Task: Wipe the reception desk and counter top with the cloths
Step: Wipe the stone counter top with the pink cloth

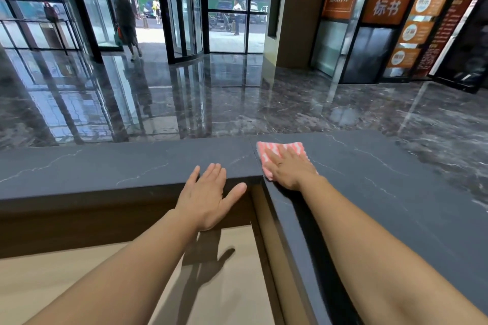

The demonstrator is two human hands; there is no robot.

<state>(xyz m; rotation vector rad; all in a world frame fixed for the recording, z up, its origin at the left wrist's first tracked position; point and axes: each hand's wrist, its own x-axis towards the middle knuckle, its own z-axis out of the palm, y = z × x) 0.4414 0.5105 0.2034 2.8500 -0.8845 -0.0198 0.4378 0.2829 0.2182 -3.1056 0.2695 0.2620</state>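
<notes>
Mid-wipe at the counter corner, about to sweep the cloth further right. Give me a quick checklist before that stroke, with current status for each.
1. Cloth under the right hand, palm flat on it: ok.
2. Cloth lying flat on the counter, not bunched: ok, though the part under the hand is hidden.
3. Path to the right along the counter free of objects: ok, nothing shows there.
4. Left hand out of the cloth's path, resting open on the counter edge: ok.
5. Second cloth for the lower desk: not ok, only one cloth in view.
6. Cloth damp or clean enough: cannot tell.
</notes>
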